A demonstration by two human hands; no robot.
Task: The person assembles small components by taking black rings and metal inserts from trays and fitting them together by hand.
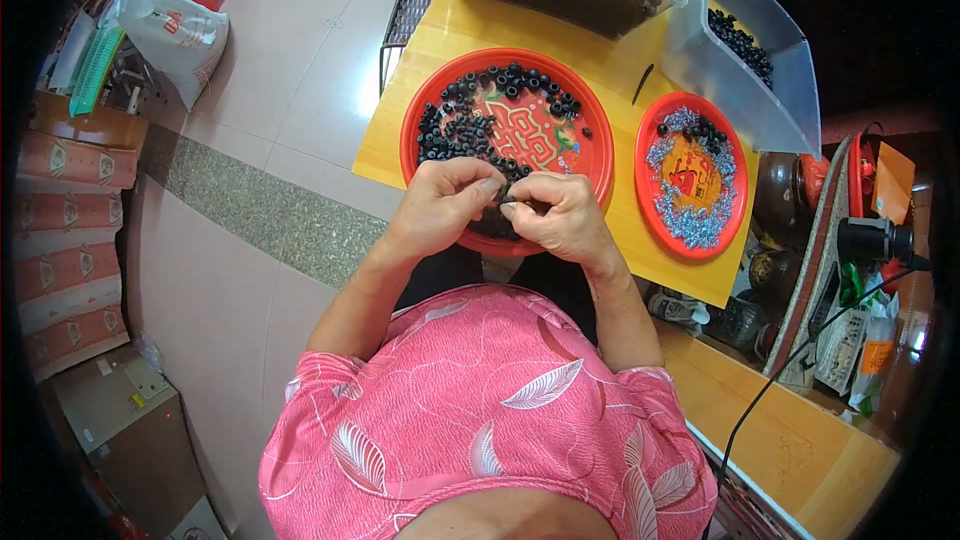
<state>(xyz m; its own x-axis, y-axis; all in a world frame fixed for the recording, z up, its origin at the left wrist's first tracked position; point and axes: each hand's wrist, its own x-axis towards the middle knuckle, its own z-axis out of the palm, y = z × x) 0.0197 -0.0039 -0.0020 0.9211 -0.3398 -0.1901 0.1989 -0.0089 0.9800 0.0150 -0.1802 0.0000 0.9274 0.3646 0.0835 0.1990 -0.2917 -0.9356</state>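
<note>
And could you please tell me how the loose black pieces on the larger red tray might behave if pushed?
The black pieces look rounded, so they would probably roll when nudged. Being small, with several seemingly hollow, they are likely light. The larger red tray has a raised rim that should stop most strays.

Left forearm [362, 292] and right forearm [627, 312] angle inward, left hand [447, 204] and right hand [562, 220] close together, both pinching

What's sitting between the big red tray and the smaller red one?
In the head view, only a narrow strip of yellow tabletop separates the big tray from the smaller tray.
</note>
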